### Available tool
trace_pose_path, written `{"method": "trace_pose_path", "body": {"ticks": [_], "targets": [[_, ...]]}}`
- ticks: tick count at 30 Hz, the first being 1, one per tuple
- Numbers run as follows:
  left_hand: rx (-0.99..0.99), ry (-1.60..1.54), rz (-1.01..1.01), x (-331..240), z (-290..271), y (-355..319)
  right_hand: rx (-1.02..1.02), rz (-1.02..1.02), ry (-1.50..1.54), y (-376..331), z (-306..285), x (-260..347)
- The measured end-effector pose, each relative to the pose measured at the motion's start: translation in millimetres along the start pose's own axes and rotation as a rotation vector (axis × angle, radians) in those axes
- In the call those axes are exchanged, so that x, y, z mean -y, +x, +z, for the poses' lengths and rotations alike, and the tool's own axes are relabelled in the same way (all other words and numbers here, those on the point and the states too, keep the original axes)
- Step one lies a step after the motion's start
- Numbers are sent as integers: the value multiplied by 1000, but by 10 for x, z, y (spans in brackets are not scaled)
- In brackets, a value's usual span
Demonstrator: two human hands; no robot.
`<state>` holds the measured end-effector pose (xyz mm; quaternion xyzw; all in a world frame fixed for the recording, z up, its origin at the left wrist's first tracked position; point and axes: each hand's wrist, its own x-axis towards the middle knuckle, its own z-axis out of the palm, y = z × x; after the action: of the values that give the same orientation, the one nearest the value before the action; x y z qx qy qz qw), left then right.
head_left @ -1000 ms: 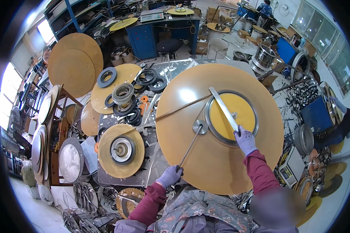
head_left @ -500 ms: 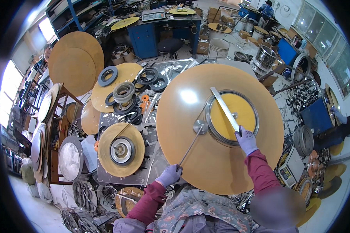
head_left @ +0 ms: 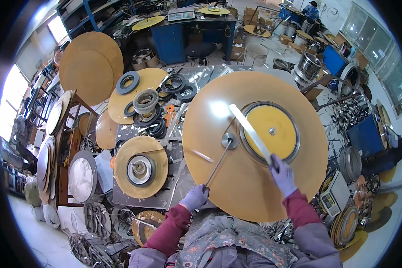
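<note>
Two gloved hands on one big gold disc [head_left: 236,178], flat on surface [head_left: 143,203], right in front. Right hand [head_left: 282,175] closed around flat metal bar [head_left: 251,133] lying across yellow round plate [head_left: 270,132]. Left hand [head_left: 195,196] closed around thin rod [head_left: 219,164] by small hub [head_left: 229,140]. Black rings [head_left: 156,120] piled left. Risk: bar may slide, scratch disc, if hold loosens.

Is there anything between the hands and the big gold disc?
Only the tools they hold. The right hand grips a flat metal bar lying across the big disc. The left hand holds a thin rod reaching a small round piece on it.
</note>
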<state>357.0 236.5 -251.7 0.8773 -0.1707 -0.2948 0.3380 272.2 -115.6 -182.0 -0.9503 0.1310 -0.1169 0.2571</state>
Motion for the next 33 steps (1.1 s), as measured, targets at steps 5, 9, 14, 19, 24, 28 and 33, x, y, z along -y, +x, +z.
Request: {"method": "trace_pose_path", "body": {"ticks": [5, 9, 14, 19, 24, 28, 33], "targets": [[126, -124, -79, -192, -90, -50, 148, 52, -103, -827, 132, 119], [98, -124, -92, -300, -190, -75, 63, 36, -72, -812, 85, 106], [132, -127, -137, -372, -235, -42, 118, 49, -187, -811, 109, 103], [151, -114, -131, -394, -220, -97, 205, 121, -195, -861, 148, 93], [51, -3, 12, -230, 1, -47, 3, 216, 49, -693, -64, -163], [42, -40, -15, -275, 41, -15, -275, 371, 18, -560, -225, -698], [88, 38, -15, -396, -22, -53, -216, 455, -128, -593, -183, -1169]]}}
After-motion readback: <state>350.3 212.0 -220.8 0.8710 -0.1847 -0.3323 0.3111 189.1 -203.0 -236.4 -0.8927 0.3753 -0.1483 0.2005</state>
